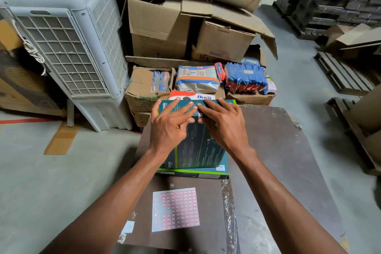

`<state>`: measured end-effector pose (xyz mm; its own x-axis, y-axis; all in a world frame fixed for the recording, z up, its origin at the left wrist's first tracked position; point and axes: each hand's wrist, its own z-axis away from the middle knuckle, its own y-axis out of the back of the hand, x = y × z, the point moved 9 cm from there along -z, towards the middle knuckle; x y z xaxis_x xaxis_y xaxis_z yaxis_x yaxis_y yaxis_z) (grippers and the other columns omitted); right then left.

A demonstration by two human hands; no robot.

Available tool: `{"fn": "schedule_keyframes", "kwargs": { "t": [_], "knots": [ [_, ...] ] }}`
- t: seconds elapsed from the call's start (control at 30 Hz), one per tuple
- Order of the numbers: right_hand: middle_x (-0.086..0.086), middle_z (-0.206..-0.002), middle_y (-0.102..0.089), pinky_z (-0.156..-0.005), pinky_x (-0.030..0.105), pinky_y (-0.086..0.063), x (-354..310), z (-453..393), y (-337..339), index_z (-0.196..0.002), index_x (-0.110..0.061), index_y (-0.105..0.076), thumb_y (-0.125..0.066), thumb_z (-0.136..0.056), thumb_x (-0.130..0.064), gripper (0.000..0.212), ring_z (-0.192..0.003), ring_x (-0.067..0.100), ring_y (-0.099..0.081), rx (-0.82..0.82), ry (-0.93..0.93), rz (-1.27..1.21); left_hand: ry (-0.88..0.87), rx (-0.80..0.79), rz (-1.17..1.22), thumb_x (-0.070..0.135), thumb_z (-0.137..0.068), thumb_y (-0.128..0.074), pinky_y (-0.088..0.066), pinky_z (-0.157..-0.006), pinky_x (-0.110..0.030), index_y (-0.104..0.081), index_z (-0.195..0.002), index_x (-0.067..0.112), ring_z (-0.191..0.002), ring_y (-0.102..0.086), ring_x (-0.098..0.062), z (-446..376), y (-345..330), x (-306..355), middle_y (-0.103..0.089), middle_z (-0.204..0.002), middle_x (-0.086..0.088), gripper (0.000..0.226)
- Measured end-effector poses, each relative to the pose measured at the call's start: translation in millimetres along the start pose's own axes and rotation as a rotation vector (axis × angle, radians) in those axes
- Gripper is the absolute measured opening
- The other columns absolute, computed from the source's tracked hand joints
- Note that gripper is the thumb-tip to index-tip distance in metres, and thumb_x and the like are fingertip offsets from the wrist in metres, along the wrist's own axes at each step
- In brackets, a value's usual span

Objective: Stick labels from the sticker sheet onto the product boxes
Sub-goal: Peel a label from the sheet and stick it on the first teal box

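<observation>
We read "Omada" and "No.1" on the teal box (198,146), which lies on a second box with a green edge (191,173) on the brown board (278,150). Our left hand (171,123) and right hand (224,123) lie flat on its far end, fingers straight and pressing where a small label (199,115) shows between them. The sticker sheet (175,209), pink-bordered, lies nearer us on the board. Beyond, a white box reads "Ikon" (192,96), a carton "Crompton" (223,40), beside an air cooler (68,47) on grey concrete floor (41,171).
</observation>
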<state>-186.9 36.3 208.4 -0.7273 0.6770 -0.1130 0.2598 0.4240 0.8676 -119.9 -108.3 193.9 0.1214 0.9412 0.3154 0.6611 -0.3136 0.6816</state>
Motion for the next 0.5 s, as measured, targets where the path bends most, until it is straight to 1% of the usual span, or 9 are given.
{"fn": "schedule_keyframes", "kwargs": {
  "t": [0.03, 0.1, 0.13, 0.17, 0.27, 0.33, 0.37, 0.43, 0.5],
  "knots": [
    [0.001, -0.145, -0.058, -0.095, 0.047, -0.044, -0.8, -1.3, -1.8, -0.145, -0.035, -0.054, -0.057, -0.093, -0.058, 0.057, -0.128, 0.034, -0.054, -0.049, -0.003, 0.026, -0.007, -0.004, 0.009, 0.026, -0.089, -0.076, -0.026, -0.118, -0.055, -0.068, -0.128, 0.037, -0.136, -0.053, -0.020, 0.5, -0.1, 0.0, -0.065, -0.132, 0.014, 0.041],
    [0.009, -0.154, -0.044, -0.096, 0.050, -0.040, -4.1, -4.5, -9.7, -0.156, -0.041, -0.032, -0.054, -0.082, -0.075, 0.085, -0.130, 0.035, -0.044, -0.180, -0.001, 0.147, -0.020, -0.011, 0.026, 0.027, -0.089, -0.076, -0.024, -0.119, -0.056, -0.069, -0.128, 0.035, -0.136, -0.053, -0.020, 1.4, 0.8, 0.3, -0.065, -0.133, 0.013, 0.040],
    [0.012, -0.157, -0.039, -0.098, 0.051, -0.038, -5.6, -5.1, -13.9, -0.159, -0.044, -0.021, -0.058, -0.080, -0.077, 0.093, -0.132, 0.036, -0.040, -0.228, -0.003, 0.197, -0.013, -0.013, 0.047, 0.028, -0.089, -0.077, -0.022, -0.120, -0.055, -0.069, -0.128, 0.034, -0.136, -0.053, -0.018, 2.2, 1.4, -0.8, -0.065, -0.134, 0.012, 0.041],
    [0.013, -0.158, -0.036, -0.100, 0.052, -0.036, -6.9, -5.3, -17.8, -0.159, -0.047, -0.015, -0.060, -0.081, -0.074, 0.095, -0.134, 0.037, -0.038, -0.256, -0.006, 0.220, 0.003, -0.014, 0.084, 0.029, -0.088, -0.077, -0.020, -0.122, -0.055, -0.068, -0.129, 0.031, -0.137, -0.052, -0.016, 3.2, 2.0, -3.2, -0.064, -0.135, 0.011, 0.042],
    [0.015, -0.158, -0.033, -0.108, 0.056, -0.029, -9.6, -6.0, -22.1, -0.159, -0.051, -0.009, -0.056, -0.094, -0.061, 0.081, -0.144, 0.048, -0.028, -0.274, -0.034, 0.179, 0.008, 0.029, 0.193, 0.025, -0.088, -0.078, -0.023, -0.121, -0.060, -0.063, -0.137, 0.018, -0.141, -0.048, -0.014, 9.5, 5.5, -10.0, -0.060, -0.142, 0.005, 0.051],
    [0.018, -0.161, -0.029, -0.113, 0.062, -0.024, -10.7, -4.0, -23.1, -0.158, -0.053, -0.005, -0.052, -0.099, -0.054, 0.076, -0.147, 0.056, -0.021, -0.283, -0.052, 0.170, -0.032, 0.055, 0.192, 0.020, -0.089, -0.078, -0.026, -0.119, -0.061, -0.055, -0.143, 0.010, -0.147, -0.039, -0.019, 15.4, 7.2, -10.4, -0.051, -0.151, -0.002, 0.060],
    [0.020, -0.162, -0.028, -0.114, 0.065, -0.023, -11.8, -2.6, -22.2, -0.158, -0.053, -0.004, -0.050, -0.101, -0.052, 0.074, -0.146, 0.058, -0.020, -0.281, -0.050, 0.179, -0.038, 0.053, 0.186, 0.020, -0.090, -0.077, -0.026, -0.119, -0.061, -0.050, -0.147, 0.007, -0.150, -0.034, -0.023, 17.8, 7.8, -10.7, -0.045, -0.156, -0.006, 0.065],
    [0.020, -0.161, -0.030, -0.114, 0.066, -0.024, -13.3, -0.8, -18.5, -0.159, -0.052, -0.007, -0.047, -0.102, -0.051, 0.069, -0.145, 0.059, -0.023, -0.268, -0.034, 0.190, 0.036, 0.074, 0.188, 0.025, -0.089, -0.077, -0.024, -0.123, -0.053, -0.034, -0.155, 0.005, -0.154, -0.023, -0.026, 22.5, 11.8, -14.2, -0.027, -0.164, -0.011, 0.082],
    [0.018, -0.156, -0.035, -0.113, 0.066, -0.028, -13.2, 0.1, -13.5, -0.159, -0.051, -0.011, -0.048, -0.101, -0.050, 0.069, -0.142, 0.057, -0.027, -0.256, -0.024, 0.189, 0.241, 0.100, 0.272, 0.035, -0.084, -0.080, -0.021, -0.125, -0.036, -0.016, -0.160, 0.007, -0.156, -0.016, -0.018, 31.0, 13.1, -31.0, -0.014, -0.168, -0.002, 0.103]
  ]
}}
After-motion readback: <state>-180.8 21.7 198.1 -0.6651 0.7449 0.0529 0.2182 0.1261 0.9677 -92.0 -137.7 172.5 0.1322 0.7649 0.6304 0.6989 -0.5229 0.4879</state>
